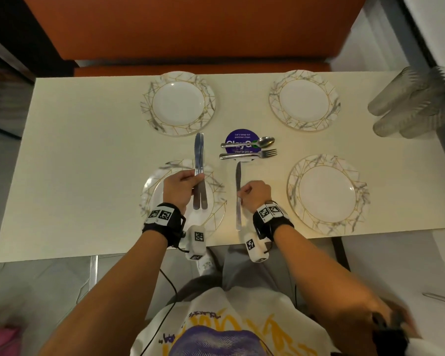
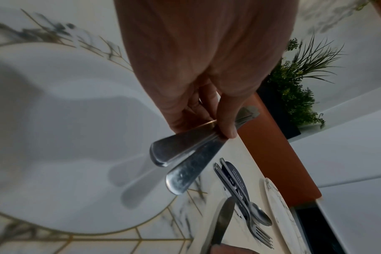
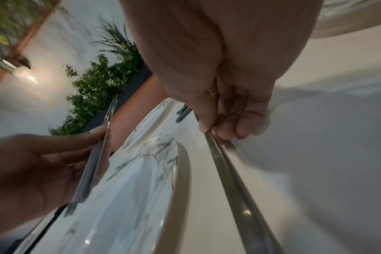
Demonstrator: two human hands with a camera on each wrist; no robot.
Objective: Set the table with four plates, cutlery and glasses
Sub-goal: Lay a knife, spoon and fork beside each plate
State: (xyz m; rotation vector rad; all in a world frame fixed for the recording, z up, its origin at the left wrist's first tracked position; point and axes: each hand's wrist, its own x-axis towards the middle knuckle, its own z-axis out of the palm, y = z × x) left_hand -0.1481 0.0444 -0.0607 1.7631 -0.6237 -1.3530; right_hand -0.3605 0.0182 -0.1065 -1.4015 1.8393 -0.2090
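Four marble-rimmed plates are laid on the worktop [image 1: 75, 155], two toward the far edge, two toward the near edge. Near-left plate [image 1: 217, 201]: partly covered by the left hand [image 1: 181, 185], which is curled round two knives [image 1: 198, 160] held together above it, blades toward the far edge. Just right of that plate, a single knife [image 1: 238, 191] is pinched at mid-handle by the right hand [image 1: 254, 194]; it lies along the worktop or just above it, contact not resolved. Centre: a spoon [image 1: 254, 143] and a fork [image 1: 252, 154] lie across a purple sticker [image 1: 238, 136], not yet distributed. Far-right corner: clear glasses [image 1: 411, 104] are grouped together, none at a plate.

Judged progress: plates done; cutlery barely begun, with the first knife being placed; only one spoon and one fork visible; glasses all left.
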